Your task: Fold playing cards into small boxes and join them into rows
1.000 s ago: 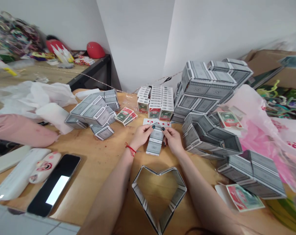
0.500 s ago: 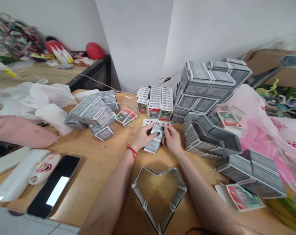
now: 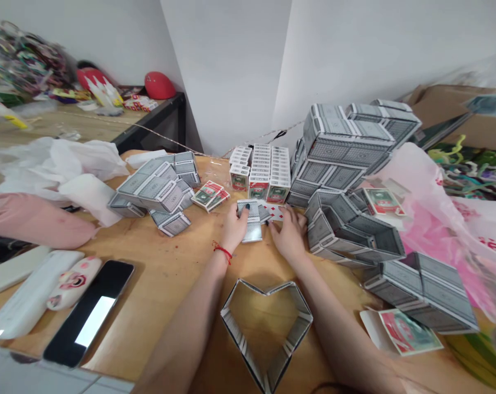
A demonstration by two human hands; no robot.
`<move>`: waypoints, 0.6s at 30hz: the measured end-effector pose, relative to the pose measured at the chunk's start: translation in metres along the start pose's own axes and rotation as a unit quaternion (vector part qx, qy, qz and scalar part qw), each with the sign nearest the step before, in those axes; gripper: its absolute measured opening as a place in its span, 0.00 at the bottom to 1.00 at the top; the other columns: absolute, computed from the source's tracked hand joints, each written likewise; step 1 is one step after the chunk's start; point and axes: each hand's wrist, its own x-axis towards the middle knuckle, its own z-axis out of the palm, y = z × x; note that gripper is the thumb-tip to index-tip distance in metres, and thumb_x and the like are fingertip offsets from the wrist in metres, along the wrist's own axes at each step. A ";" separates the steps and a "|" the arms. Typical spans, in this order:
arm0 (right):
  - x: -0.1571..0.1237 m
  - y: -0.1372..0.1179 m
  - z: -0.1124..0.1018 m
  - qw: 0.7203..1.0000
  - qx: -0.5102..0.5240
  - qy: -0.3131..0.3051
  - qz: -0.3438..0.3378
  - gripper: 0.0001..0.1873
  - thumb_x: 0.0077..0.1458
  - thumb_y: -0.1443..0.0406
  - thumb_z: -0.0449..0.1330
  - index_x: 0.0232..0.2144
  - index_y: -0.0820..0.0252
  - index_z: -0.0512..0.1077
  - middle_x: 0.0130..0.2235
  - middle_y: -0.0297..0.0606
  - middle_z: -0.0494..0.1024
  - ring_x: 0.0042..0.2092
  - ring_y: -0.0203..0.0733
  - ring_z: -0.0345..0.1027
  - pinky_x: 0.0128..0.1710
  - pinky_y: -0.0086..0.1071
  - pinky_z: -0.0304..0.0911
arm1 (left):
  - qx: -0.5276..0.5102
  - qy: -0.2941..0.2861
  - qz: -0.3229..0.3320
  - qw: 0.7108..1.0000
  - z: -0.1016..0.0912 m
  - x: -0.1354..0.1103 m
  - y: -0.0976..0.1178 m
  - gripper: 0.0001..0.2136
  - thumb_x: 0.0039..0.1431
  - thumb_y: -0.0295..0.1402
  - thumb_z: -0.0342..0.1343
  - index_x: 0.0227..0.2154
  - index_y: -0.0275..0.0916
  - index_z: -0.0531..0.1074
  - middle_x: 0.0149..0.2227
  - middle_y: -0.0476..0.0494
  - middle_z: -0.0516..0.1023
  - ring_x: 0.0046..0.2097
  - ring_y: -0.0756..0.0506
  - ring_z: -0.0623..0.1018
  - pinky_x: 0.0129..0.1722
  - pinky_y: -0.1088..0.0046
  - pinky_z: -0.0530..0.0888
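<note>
My left hand point(image 3: 234, 228), with a red string at the wrist, grips a folded strip of grey-backed playing cards point(image 3: 252, 220) and holds it a little above the wooden table point(image 3: 166, 273). My right hand point(image 3: 288, 235) lies flat, fingers spread, on loose face-up red-suit cards point(image 3: 274, 211) just right of the strip. Close in front of me a heart-shaped ring of folded cards point(image 3: 267, 323) rests between my forearms.
Finished heart rings are piled at right point(image 3: 355, 164) and left point(image 3: 155, 189). Boxed card decks point(image 3: 261, 175) stand behind my hands. A phone point(image 3: 90, 312) and white cases lie at front left. Pink and white plastic bags point(image 3: 437, 219) crowd the table's sides.
The card strip moved left and away from me into my left hand alone. My right hand let go of it and dropped flat onto the face-up cards.
</note>
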 end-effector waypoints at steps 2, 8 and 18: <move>-0.001 -0.002 -0.001 1.000 -0.025 -0.017 0.004 0.23 0.50 0.60 0.52 0.49 0.61 0.61 0.55 0.47 0.61 0.49 0.56 0.51 0.43 0.47 0.50 | 0.033 0.000 0.002 0.999 0.000 -0.001 0.003 0.06 0.53 0.33 0.48 0.31 0.37 0.66 0.31 0.47 0.71 0.34 0.49 0.70 0.34 0.74 0.65; -0.001 -0.002 -0.003 0.998 -0.047 -0.041 0.011 0.24 0.50 0.59 0.52 0.49 0.60 0.62 0.50 0.48 0.65 0.48 0.56 0.52 0.42 0.46 0.50 | 0.059 -0.002 0.001 0.998 -0.002 -0.001 0.003 0.06 0.53 0.33 0.48 0.28 0.36 0.66 0.27 0.49 0.69 0.30 0.50 0.68 0.29 0.75 0.62; 0.002 0.001 -0.004 0.984 0.155 -0.080 -0.036 0.21 0.46 0.68 0.53 0.45 0.57 0.68 0.44 0.41 0.72 0.46 0.48 0.60 0.45 0.45 0.55 | -0.039 -0.032 0.003 0.999 -0.002 0.002 0.000 0.07 0.52 0.33 0.49 0.31 0.36 0.66 0.30 0.48 0.71 0.33 0.50 0.69 0.33 0.75 0.66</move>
